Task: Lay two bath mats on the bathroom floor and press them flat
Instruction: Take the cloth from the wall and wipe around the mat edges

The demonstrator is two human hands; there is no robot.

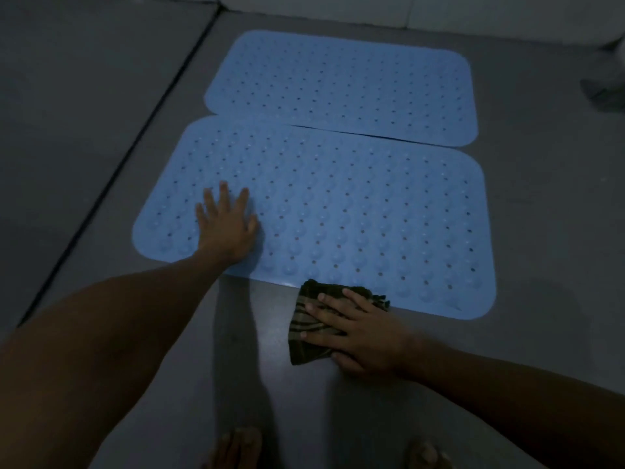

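Centrally, the near mat (338,218) lies flat on the floor (541,214), directly under and ahead of the left hand (226,225); the far mat (341,86) lies beyond that hand's fingertips, its near edge touching or slightly overlapped by the near mat's far edge. Both are blue, perforated and studded with bumps, with rounded corners. Each long axis runs left to right across the view, roughly parallel, tilted a little down toward the right.

Left hand: fingers straight and spread, palm pressing the near mat close to its left end. Right hand (355,333): fingers extended, lying flat on a dark striped cloth (309,321) on the floor; the cloth's far corner touches the near mat's front edge.

Handling, as a judgement: the mats look thin, soft and floppy, light, probably rubbery and grippy against the floor, not fragile. Pressing with a flat palm, working outward from the middle toward the ends, should suit them; for repositioning, a corner or short edge would be the place to lift.

Two bare feet (236,448) show nearest the wearer, behind both hands.
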